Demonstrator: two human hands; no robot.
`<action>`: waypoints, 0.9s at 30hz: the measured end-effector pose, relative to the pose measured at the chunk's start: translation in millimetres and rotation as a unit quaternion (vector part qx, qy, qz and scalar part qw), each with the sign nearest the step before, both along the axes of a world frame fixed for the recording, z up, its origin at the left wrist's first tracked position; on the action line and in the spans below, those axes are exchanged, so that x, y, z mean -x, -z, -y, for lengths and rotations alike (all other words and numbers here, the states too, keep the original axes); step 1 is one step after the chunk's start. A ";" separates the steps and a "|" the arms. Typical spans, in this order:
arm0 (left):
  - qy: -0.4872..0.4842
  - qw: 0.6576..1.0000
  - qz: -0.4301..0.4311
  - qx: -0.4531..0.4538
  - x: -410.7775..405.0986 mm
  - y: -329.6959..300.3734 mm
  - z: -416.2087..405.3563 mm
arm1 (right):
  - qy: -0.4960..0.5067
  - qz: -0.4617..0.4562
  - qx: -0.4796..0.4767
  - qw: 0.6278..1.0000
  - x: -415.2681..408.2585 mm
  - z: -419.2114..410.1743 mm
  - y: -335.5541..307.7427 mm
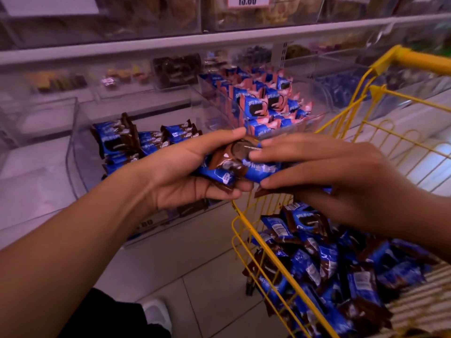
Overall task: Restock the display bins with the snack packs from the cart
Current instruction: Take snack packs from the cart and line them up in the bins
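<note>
Both hands meet at the centre of the head view around a small bunch of blue-and-brown snack packs (240,167). My left hand (185,172) cups them from below and the left. My right hand (336,181) presses its fingers on them from the right. Below the right hand, the yellow wire cart (273,259) holds a heap of the same packs (341,276). Behind the left hand a clear display bin (78,152) holds a row of matching blue-and-brown packs (136,140).
A second clear bin to the right holds blue-and-pink packs (268,103). More clear bins with other snacks line the shelf behind and the shelf above. The cart handle (424,61) rises at upper right. Tiled floor and my shoe (157,313) lie below.
</note>
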State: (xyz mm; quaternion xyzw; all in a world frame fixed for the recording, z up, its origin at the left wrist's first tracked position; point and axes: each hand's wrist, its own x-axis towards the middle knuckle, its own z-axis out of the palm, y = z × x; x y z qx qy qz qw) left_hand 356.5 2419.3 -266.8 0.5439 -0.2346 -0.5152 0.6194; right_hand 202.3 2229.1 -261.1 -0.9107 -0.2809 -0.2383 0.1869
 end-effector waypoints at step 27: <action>-0.155 0.983 -0.071 0.075 15.7 0.8 16.9 | 0.018 -0.336 -0.582 0.740 -4.9 3.5 -1.5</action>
